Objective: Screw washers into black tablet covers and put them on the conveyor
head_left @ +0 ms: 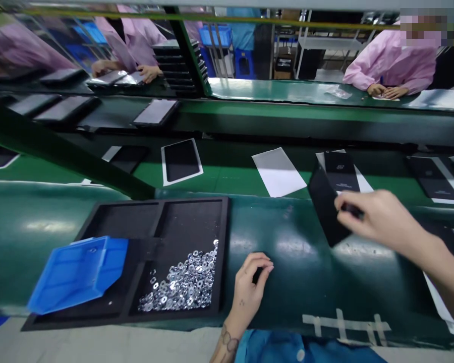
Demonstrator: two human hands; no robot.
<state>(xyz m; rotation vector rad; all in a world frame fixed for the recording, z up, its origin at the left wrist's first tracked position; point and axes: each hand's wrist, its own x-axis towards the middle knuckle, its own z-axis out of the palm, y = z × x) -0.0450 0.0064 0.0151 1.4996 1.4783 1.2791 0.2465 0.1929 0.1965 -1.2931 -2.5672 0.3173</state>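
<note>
In right fingers point(350, 197), panel point(327, 212), long axis leaning left

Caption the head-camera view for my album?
Right hand holding a black panel over a green workbench, left hand beside a tray of metal washers.

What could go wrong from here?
1. The right hand pinches the dark panel near one edge; it might slip or bump the printed panel beyond.
2. The black tray seems to overhang the green bench at the front; a knock could spill the loose metal rings.
</note>
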